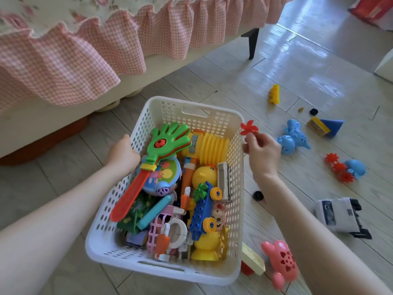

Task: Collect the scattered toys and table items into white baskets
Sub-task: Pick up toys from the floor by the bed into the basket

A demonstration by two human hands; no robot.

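Note:
A white perforated basket (pixel 212 120) sits on the floor, packed with toys: a green hand clapper (pixel 170 137), a yellow squeaky hammer (pixel 212 145), a yellow duck (pixel 205 174) and a blue block car (pixel 202 211). My left hand (pixel 122 153) grips the basket's left rim. My right hand (pixel 262 151) pinches a small red flower piece (pixel 248 127) just outside the basket's far right corner, above the rim.
Loose toys lie on the floor to the right: blue elephants (pixel 294 138), a yellow piece (pixel 274 93), a blue cone with a block (pixel 327 126), red gears with a blue toy (pixel 348 170), a white vehicle (pixel 340 216), a pink toy (pixel 280 260). A sofa with a pink gingham skirt (pixel 63 60) stands at the left.

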